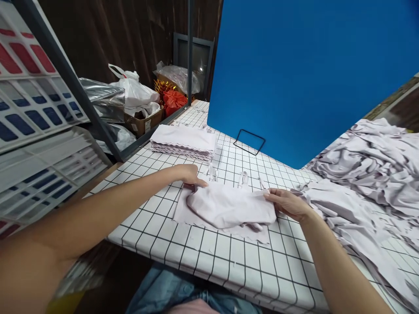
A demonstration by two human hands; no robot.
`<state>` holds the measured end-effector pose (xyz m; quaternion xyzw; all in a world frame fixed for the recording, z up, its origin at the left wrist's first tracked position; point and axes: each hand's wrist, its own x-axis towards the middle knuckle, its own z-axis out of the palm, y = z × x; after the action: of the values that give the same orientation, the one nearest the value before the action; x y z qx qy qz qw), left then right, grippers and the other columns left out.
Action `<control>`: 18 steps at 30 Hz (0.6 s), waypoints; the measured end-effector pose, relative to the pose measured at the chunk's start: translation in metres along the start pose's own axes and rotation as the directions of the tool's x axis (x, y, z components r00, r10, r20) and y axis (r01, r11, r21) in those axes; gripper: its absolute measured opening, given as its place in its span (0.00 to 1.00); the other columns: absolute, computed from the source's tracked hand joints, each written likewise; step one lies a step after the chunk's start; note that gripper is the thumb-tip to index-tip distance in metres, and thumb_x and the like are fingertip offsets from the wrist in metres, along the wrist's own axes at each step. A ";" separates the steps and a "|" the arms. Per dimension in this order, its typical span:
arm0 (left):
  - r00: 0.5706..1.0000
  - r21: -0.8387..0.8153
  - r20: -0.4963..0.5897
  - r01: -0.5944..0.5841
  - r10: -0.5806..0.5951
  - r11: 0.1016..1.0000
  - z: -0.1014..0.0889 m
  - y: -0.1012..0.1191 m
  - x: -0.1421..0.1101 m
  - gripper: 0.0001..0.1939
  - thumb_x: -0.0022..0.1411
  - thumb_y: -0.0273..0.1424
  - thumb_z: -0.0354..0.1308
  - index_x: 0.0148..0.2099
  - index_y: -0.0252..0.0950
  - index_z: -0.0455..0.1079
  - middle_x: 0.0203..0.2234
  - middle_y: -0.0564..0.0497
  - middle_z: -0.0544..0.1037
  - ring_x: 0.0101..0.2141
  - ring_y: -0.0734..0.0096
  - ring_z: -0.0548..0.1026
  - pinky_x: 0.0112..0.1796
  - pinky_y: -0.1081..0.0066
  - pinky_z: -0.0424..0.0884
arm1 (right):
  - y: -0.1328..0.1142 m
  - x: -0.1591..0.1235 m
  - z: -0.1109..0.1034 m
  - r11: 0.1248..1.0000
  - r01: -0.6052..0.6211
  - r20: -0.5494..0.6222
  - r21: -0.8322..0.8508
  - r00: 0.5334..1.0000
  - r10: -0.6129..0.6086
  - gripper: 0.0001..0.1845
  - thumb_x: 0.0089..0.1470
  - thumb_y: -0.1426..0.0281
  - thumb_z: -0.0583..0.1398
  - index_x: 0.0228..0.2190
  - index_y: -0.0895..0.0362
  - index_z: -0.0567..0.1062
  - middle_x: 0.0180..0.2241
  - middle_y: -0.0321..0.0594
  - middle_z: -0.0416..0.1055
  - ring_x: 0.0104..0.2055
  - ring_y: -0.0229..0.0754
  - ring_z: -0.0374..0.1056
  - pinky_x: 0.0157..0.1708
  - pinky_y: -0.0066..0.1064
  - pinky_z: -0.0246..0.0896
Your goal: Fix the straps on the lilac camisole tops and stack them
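Note:
A pale pinkish-white camisole [229, 203] with thin straps lies spread on the checked tabletop in front of me, slightly rumpled. Beneath it shows another flat layer of the same fabric [183, 213] with a wavy hem. My left hand [191, 175] grips the camisole's upper left corner, its index finger along the edge; the thumb is partly hidden. At the opposite corner, my right hand [288, 203] pinches the fabric between thumb and fingers. The straps [244, 179] lie loose along the far edge.
Behind my left hand stands a neat stack of folded garments [183, 141]. Heaped loose garments [376, 170] cover the right side. A large blue panel [294, 78] rises at the back, a black rectangular outline [249, 142] at its foot. A metal post [72, 83] and bags [134, 91] are on the left.

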<state>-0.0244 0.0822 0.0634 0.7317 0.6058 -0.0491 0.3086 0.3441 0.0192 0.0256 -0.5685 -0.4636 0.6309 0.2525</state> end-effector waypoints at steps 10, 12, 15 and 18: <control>0.990 -0.512 -0.073 -0.142 0.122 0.847 -0.027 -0.008 -0.024 0.14 0.44 0.40 0.66 0.23 0.36 0.67 0.26 0.47 0.78 0.28 0.69 0.72 0.30 0.71 0.63 | 0.000 -0.008 -0.012 0.986 0.140 -0.044 0.091 0.990 -0.136 0.21 0.45 0.56 0.69 0.27 0.56 0.67 0.23 0.32 0.63 0.23 0.32 0.58 0.20 0.25 0.54; 0.993 -0.447 -0.101 -0.094 0.055 0.889 -0.027 -0.007 -0.026 0.18 0.47 0.45 0.65 0.23 0.36 0.67 0.24 0.48 0.77 0.26 0.69 0.71 0.29 0.71 0.61 | -0.003 -0.009 -0.012 0.976 0.188 -0.052 0.108 0.982 -0.183 0.21 0.45 0.57 0.69 0.26 0.57 0.66 0.23 0.31 0.63 0.23 0.31 0.58 0.21 0.24 0.54; 0.998 -0.268 -0.058 -0.023 0.008 0.963 -0.012 0.003 -0.025 0.22 0.45 0.49 0.65 0.18 0.36 0.66 0.17 0.48 0.73 0.21 0.68 0.68 0.27 0.69 0.57 | -0.009 -0.009 -0.006 0.973 0.203 -0.043 0.107 0.979 -0.199 0.21 0.44 0.59 0.70 0.27 0.57 0.67 0.24 0.31 0.64 0.25 0.31 0.60 0.24 0.24 0.57; 0.999 -0.147 -0.049 0.013 -0.021 0.989 0.008 0.014 -0.021 0.23 0.40 0.44 0.69 0.14 0.37 0.61 0.12 0.50 0.67 0.17 0.70 0.62 0.25 0.69 0.52 | -0.013 -0.011 0.003 0.977 0.182 -0.003 0.115 0.983 -0.183 0.20 0.43 0.59 0.71 0.29 0.57 0.69 0.27 0.33 0.67 0.28 0.33 0.64 0.27 0.25 0.59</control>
<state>-0.0149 0.0594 0.0716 0.7029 0.6216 0.0112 0.3457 0.3412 0.0149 0.0416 -0.5055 -0.4779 0.6330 0.3398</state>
